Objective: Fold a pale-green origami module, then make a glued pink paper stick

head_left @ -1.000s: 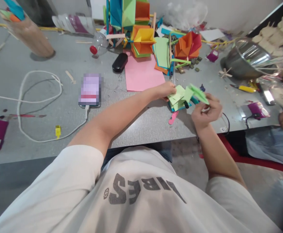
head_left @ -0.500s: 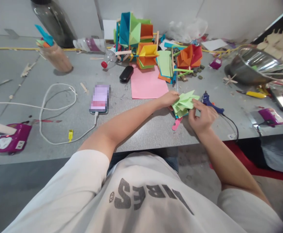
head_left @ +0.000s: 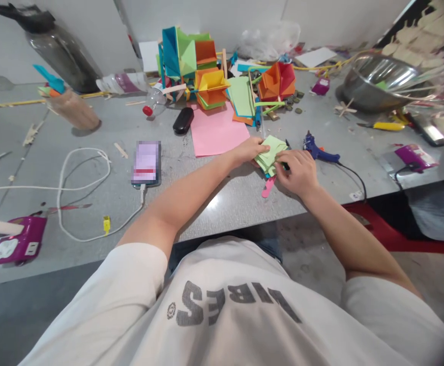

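Observation:
A folded light green paper piece (head_left: 270, 151) lies layered between my hands, with a bit of blue showing under its lower edge. My left hand (head_left: 249, 150) grips its left side, thumb on top. On the right side my right hand (head_left: 298, 170) pinches the paper's edge with curled fingers. A pink stick (head_left: 268, 187) pokes out below the paper. To the right of my right hand rests a blue glue gun (head_left: 319, 150) with a black cord. Pink paper sheets (head_left: 216, 134) lie behind my left hand.
Folded paper boxes (head_left: 210, 84) on sticks and an orange-red paper shape (head_left: 277, 81) stand at the back. A metal bowl (head_left: 382, 84) and yellow cutter (head_left: 389, 125) are at right. A phone (head_left: 146, 162) with white cable, pen cup (head_left: 75, 109) and dark bottle (head_left: 63, 56) are at left.
The green paper, fanned out before, is now pressed flatter. My right hand has come in closer to my left. The whole view has shifted slightly.

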`<state>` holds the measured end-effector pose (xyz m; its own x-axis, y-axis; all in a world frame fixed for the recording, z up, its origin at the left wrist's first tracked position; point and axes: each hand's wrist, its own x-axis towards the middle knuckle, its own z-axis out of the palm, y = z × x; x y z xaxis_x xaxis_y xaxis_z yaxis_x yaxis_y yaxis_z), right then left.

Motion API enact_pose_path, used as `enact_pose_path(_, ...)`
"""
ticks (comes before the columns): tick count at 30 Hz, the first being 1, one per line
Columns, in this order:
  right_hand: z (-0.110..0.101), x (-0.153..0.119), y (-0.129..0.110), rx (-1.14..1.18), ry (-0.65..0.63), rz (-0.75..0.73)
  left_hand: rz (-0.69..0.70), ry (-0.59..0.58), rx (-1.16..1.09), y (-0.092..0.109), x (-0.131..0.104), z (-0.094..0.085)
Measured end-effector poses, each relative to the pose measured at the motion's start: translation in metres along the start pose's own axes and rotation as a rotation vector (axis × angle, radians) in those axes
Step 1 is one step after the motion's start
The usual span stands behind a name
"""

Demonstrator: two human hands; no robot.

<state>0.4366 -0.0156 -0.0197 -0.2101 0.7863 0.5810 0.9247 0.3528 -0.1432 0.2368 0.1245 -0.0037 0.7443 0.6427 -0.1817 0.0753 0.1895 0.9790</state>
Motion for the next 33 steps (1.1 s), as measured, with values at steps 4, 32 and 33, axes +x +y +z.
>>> enact_pose_path(4,-0.006,-0.002,0.007,0.103,-0.095,0.001,-0.039,0.04,-0.103,0.001,0.002,-0.006)
enact_pose_path(32,-0.007,0.047,0.0,-0.291,-0.476,-0.272,0.225,0.176,-0.497,-0.011,-0.003,-0.016)
enact_pose_path(33,-0.006,0.049,0.0,-0.297,-0.478,-0.298,0.233,0.224,-0.472,-0.011,-0.003,-0.015)
